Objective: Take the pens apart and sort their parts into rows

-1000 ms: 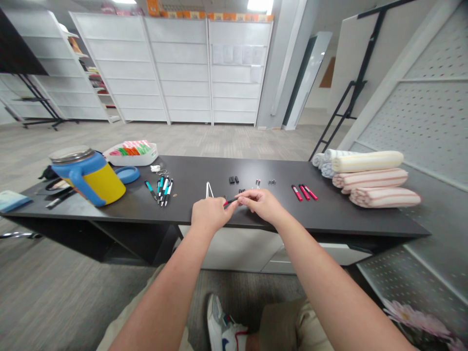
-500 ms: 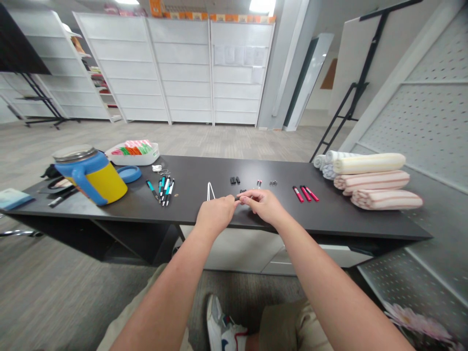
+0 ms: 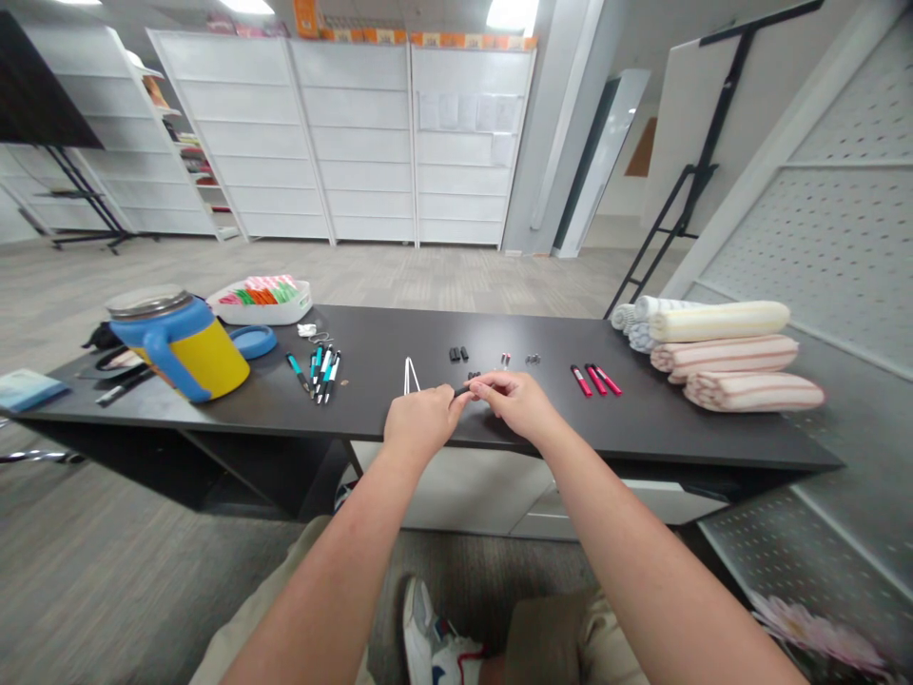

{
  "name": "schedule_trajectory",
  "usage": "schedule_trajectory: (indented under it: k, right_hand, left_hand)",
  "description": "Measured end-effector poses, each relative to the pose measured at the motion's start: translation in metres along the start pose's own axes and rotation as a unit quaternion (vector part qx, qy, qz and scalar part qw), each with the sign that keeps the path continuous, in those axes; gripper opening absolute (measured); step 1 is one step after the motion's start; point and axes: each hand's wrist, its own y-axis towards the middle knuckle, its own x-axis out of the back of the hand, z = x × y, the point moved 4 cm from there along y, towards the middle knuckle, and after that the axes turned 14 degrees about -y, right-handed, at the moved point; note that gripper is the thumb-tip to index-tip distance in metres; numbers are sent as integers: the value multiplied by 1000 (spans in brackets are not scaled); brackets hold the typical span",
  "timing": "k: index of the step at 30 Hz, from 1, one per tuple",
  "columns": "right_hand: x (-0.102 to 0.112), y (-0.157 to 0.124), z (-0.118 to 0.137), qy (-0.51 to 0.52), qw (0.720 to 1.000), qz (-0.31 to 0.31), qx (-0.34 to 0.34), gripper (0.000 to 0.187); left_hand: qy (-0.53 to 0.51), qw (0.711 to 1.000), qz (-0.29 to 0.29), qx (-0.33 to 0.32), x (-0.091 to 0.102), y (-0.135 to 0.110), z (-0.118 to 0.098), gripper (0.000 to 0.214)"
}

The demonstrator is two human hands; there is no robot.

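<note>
My left hand [image 3: 422, 420] and my right hand [image 3: 512, 401] meet over the front of the dark table. Between their fingertips is a small dark tube [image 3: 463, 389], pinched from both sides; its exact kind is too small to make out. Thin white sticks like pen refills [image 3: 409, 371] lie just beyond my left hand. Past my fingers sit short black pieces [image 3: 458, 353], tiny red-and-clear parts [image 3: 506, 359] and small metal bits like springs [image 3: 533, 359]. To the right lie three pink barrels with black ends [image 3: 596, 380]. Several click pens [image 3: 324, 371], teal, black and white, lie left.
A yellow-and-blue mug [image 3: 189, 347] stands at the left, beside a blue lid [image 3: 253, 341]. A white tray [image 3: 289, 310] holds colourful packets behind it. Rolled towels [image 3: 728, 352] are stacked at the right end of the dark table [image 3: 663, 419].
My left fingers have shifted slightly, so more of the dark tube shows between my hands. The things on the table have stayed put.
</note>
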Motion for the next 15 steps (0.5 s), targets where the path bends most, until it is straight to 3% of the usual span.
schedule_trajectory:
  k: [3, 6, 8, 11, 15]
  right_hand:
    - [8, 0, -4, 69, 996, -61, -14, 37]
    - [17, -1, -9, 168, 973, -157, -30, 34]
    - [17, -1, -11, 189, 965, -176, -39, 34]
    - [13, -2, -10, 142, 974, -171, -51, 37]
    - [18, -3, -1, -56, 978, -198, -39, 29]
  left_hand:
    - [-10, 1000, -5, 7, 2, 1, 1, 62]
    - [-17, 1000, -10, 16, 3, 1, 4, 56]
    - [-19, 1000, -12, 10, 4, 1, 5, 55]
    - [-24, 1000, -18, 1, 4, 0, 6, 55]
    - [-33, 999, -25, -9, 4, -1, 4, 55]
